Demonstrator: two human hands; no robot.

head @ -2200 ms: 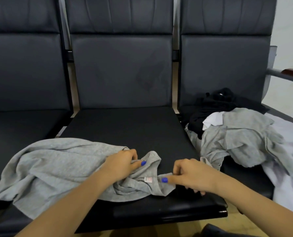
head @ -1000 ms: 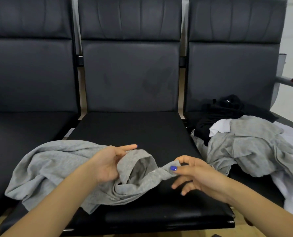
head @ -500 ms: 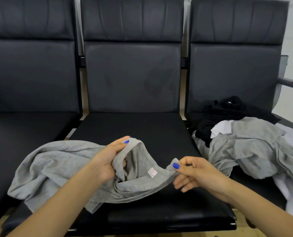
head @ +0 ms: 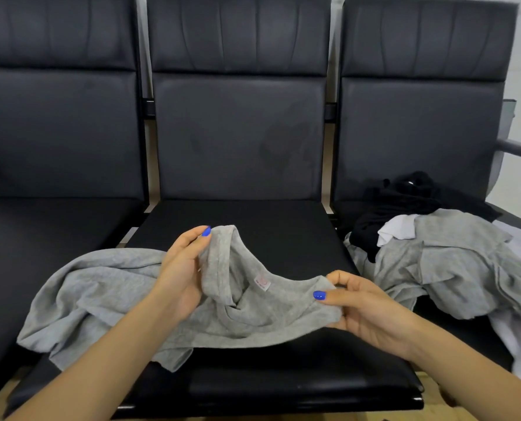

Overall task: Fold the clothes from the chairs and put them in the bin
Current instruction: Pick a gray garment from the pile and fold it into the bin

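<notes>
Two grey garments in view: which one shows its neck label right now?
The grey shirt on the middle chair, held by the left hand and right hand. Its small white label shows; the grey garment in the right-hand pile shows none.

Both bare forearms reach forward from the bottom edge and angle in toward each other. The left hand (head: 181,275) is raised, palm turned inward, thumb up, its fingers and thumb pinching a fold of the grey shirt (head: 101,287). The right hand (head: 365,308) sits lower and to the right, palm facing left, thumb on top and fingers curled beneath, gripping the shirt's edge. The thumbnails are painted blue.
</notes>
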